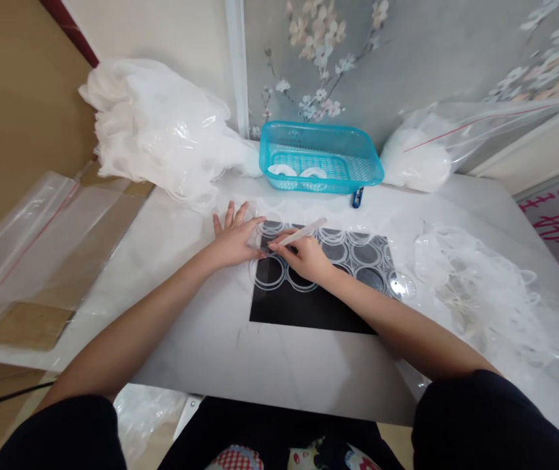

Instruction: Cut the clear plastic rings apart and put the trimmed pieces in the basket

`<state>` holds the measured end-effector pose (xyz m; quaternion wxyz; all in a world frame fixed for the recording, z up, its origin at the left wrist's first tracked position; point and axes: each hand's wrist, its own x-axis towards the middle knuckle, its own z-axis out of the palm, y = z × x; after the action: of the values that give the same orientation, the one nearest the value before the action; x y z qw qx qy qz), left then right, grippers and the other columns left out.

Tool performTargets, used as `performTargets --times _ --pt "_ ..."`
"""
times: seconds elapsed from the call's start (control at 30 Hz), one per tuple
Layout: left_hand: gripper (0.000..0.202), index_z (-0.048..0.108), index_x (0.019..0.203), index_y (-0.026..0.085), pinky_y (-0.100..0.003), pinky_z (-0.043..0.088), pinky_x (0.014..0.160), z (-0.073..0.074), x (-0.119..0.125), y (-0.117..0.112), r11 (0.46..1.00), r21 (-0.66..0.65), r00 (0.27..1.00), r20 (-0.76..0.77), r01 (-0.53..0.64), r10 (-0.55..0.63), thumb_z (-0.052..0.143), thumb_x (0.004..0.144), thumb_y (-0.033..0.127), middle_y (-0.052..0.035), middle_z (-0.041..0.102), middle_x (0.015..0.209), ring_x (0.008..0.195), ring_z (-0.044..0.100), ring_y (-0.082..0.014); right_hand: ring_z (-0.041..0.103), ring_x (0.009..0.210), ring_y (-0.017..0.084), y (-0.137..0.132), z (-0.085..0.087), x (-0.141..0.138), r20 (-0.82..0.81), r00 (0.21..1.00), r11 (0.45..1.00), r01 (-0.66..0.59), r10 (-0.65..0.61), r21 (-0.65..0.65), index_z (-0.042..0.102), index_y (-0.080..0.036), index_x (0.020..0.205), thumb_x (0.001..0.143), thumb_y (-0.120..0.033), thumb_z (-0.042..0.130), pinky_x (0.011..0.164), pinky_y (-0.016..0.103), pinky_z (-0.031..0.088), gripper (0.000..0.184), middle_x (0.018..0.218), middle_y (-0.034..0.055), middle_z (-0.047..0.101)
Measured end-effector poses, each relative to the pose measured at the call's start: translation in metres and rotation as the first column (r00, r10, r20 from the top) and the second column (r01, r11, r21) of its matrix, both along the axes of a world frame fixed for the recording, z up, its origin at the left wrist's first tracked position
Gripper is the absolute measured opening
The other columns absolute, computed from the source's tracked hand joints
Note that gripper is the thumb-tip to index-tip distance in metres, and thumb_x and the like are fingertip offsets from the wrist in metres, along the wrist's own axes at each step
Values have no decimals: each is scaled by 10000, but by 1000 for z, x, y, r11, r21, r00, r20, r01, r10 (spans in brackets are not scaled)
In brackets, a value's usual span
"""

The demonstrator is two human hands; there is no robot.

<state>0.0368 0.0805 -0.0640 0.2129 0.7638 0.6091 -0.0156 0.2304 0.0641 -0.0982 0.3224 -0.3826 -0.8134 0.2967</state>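
Note:
A black sheet (308,307) lies flat on the white table, with a clear film bearing several white rings (370,277) across its upper part. My left hand (236,240) rests with spread fingers at the film's left edge, its thumb and index finger touching it. My right hand (303,256) is closed round a white pen-like tool (304,231). The tool's lower end points at the rings near my left thumb, and its exact tip is hidden by my fingers.
Behind the sheet stands a blue plastic basket (321,186) holding a few white rings. A blue-handled small item (357,198) lies before it. Bags of white material (156,130) stand back left and back right (419,160). Loose clear scraps (489,300) pile up right; flat zip bags (39,228) lie left.

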Motion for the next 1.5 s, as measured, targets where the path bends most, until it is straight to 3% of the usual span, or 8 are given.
performTargets --times 0.2,0.3,0.37,0.43,0.57,0.7,0.9,1.5 --pt "1051 201 1515 272 -683 -31 1093 6 9 6 994 -89 996 -62 -64 59 772 661 496 -132 -158 1592 1438 -180 -389 559 1168 257 15 0 4 324 941 909 -221 102 354 708 -282 959 947 -304 526 1045 470 347 184 1038 22 746" --pt "1201 47 1534 265 -688 -55 1081 6 10 4 993 -110 998 -63 -31 24 790 624 514 -139 -217 1574 1422 -226 -383 585 1089 268 54 19 10 114 966 876 156 -231 457 704 -245 931 975 -301 453 1000 498 376 261 1014 63 724" --pt "1248 -38 1530 256 -678 -76 1080 6 9 2 994 -113 998 -59 5 -12 782 628 523 -142 -240 1565 1416 -247 -371 601 1041 254 73 34 17 -161 852 755 517 -498 404 687 -217 970 1013 -327 317 949 486 428 388 1009 88 694" --pt "1278 -101 1521 236 -665 -96 1082 9 7 0 995 -92 997 -60 38 -44 777 637 518 -151 -248 1561 1414 -256 -365 602 1037 245 72 44 24 -279 779 694 628 -562 353 674 -222 1002 1014 -368 291 935 481 451 410 1016 86 673" --pt "1229 -125 1517 221 -636 -85 1106 18 10 -3 993 -63 995 -20 99 -100 742 694 504 -150 -231 1567 1416 -258 -348 603 1038 265 21 32 38 -16 948 888 303 -317 345 703 -260 928 943 -396 506 932 495 466 240 938 57 709" --pt "1078 -55 1531 216 -626 -70 1117 20 27 -6 990 -64 991 58 125 -122 622 779 588 -138 -175 1585 1429 -231 -340 626 1028 267 -19 4 50 43 980 976 189 -195 109 733 -253 916 925 -395 537 920 445 498 242 908 45 744" --pt "1029 23 1537 190 -666 -64 1096 12 54 -5 985 -49 985 -32 165 -167 644 788 525 -160 -135 1588 1433 -205 -369 660 994 251 -14 -4 54 -70 973 971 210 -218 -110 744 -235 862 901 -434 560 890 383 511 274 920 47 739" --pt "1146 -31 1534 209 -656 -74 1097 11 68 11 986 -71 985 -67 154 -159 717 717 501 -157 -183 1581 1424 -223 -382 680 845 221 -12 -2 54 -106 973 973 191 -205 -129 714 -202 787 919 -417 530 788 337 514 312 864 52 720"
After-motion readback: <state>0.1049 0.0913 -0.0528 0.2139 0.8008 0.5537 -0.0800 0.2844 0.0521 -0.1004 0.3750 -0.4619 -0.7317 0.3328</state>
